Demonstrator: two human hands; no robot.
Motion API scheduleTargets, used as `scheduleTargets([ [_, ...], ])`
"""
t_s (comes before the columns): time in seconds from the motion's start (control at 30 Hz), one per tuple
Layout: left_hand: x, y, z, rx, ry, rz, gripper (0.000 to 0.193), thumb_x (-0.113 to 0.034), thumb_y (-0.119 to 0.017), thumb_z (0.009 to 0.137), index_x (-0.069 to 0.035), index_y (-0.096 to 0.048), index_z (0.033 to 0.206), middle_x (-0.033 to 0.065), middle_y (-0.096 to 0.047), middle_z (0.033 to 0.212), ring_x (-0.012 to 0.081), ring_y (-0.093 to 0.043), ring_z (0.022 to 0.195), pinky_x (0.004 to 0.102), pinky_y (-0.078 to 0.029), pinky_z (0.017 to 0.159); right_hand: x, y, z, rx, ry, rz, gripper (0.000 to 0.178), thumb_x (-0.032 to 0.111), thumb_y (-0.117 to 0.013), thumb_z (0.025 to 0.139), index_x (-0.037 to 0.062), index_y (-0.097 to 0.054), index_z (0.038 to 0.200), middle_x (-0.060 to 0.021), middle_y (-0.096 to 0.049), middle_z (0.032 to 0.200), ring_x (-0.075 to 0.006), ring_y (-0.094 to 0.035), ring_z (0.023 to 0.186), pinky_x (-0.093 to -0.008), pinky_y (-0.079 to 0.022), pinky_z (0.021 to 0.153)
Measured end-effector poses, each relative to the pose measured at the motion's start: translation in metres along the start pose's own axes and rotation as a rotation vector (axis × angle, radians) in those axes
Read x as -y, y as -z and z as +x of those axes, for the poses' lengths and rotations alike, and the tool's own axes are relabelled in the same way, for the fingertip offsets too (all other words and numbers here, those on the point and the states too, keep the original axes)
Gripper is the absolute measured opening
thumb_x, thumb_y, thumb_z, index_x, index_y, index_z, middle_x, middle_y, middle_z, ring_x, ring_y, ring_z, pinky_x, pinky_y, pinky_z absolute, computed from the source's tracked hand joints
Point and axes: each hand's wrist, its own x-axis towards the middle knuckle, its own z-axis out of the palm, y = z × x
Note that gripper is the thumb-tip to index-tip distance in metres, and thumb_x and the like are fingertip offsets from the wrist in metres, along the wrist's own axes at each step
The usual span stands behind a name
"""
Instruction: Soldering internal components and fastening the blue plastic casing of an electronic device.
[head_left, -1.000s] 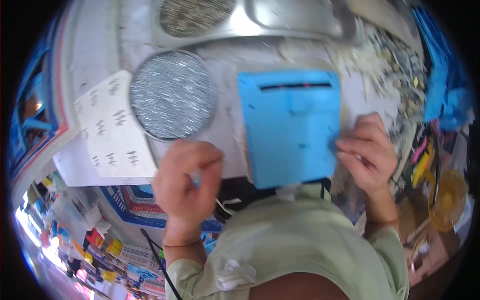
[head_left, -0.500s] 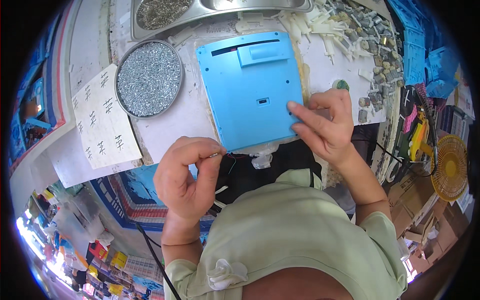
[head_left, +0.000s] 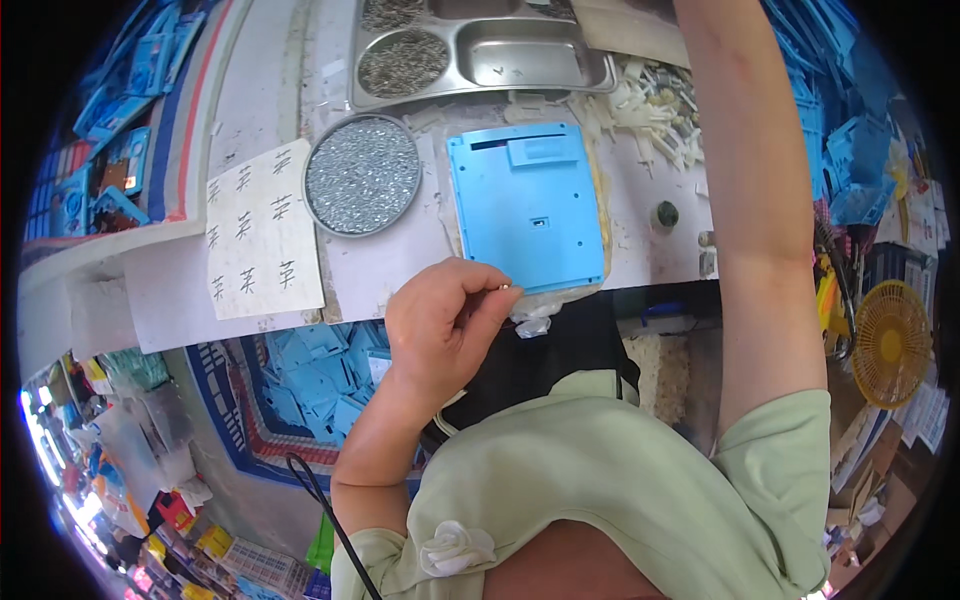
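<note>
My left hand (head_left: 440, 320) is at the front edge of the table, its thumb and forefinger pinching a small shiny metal piece (head_left: 505, 287). Just beyond the fingertips lies a light blue plastic casing (head_left: 510, 230), flat, with a long slot and a raised block near its far end. My right forearm (head_left: 755, 190) reaches far forward on the right, and its hand is past the upper edge of the picture. Left of the casing stands a round dish full of small silver screws or pins (head_left: 362, 175).
A steel compartment tray (head_left: 540, 55) with small metal parts stands at the back. White plastic pieces (head_left: 640, 110) are heaped behind the casing's right. A sheet with handwriting (head_left: 262, 235) lies left, a small dark green round item (head_left: 665, 214) right. A yellow fan (head_left: 892, 345) stands far right.
My right hand has left the casing's right edge and gone forward out of view. My left hand keeps its pinch on the metal piece. The whole view has shifted.
</note>
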Motion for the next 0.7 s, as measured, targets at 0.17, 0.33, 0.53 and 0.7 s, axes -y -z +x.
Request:
scheduleTargets([
  [0.17,0.015,-0.002,0.002,-0.113,-0.195,0.14,0.015,0.0,-0.078,0.081,-0.002,-0.068,0.092,0.0083,-0.07,0.081,0.0208,-0.067,0.066,0.0301,-0.052,0.058,0.017,-0.017,-0.079,0.477,-0.02,0.571,0.054,0.038,-0.071,0.094,-0.0013,-0.058,0.129,-0.0137,-0.073,0.103,-0.0217,-0.072,0.081,-0.0329,-0.059,0.072],
  [0.33,0.02,-0.022,0.009,-0.062,-0.356,0.119,0.021,-0.002,-0.081,0.079,-0.004,-0.067,0.095,0.008,-0.071,0.083,0.0253,-0.07,0.071,0.0338,-0.056,0.06,0.063,-0.031,-0.187,0.386,-0.021,0.697,0.04,0.038,-0.064,0.099,0.0128,-0.054,0.129,-0.0026,-0.062,0.094,-0.01,-0.055,0.075,-0.0288,-0.044,0.075],
  [0.53,0.017,-0.033,0.018,-0.005,-0.384,0.118,0.021,-0.004,-0.081,0.079,-0.004,-0.067,0.094,0.0078,-0.071,0.082,0.0247,-0.07,0.069,0.0336,-0.055,0.06,0.073,-0.025,-0.21,0.311,0.053,0.726,0.048,0.042,-0.072,0.094,0.0157,-0.052,0.128,-0.0025,-0.062,0.101,-0.0106,-0.055,0.076,-0.0309,-0.045,0.077],
  [0.7,0.019,-0.036,0.02,0.005,-0.364,0.09,0.021,-0.005,-0.082,0.078,-0.005,-0.067,0.093,0.0077,-0.07,0.08,0.0247,-0.069,0.068,0.0339,-0.054,0.06,0.069,-0.026,-0.214,0.285,-0.005,0.714,0.046,0.04,-0.075,0.091,0.0154,-0.054,0.124,-0.0024,-0.061,0.101,-0.0107,-0.055,0.074,-0.0307,-0.045,0.077],
])
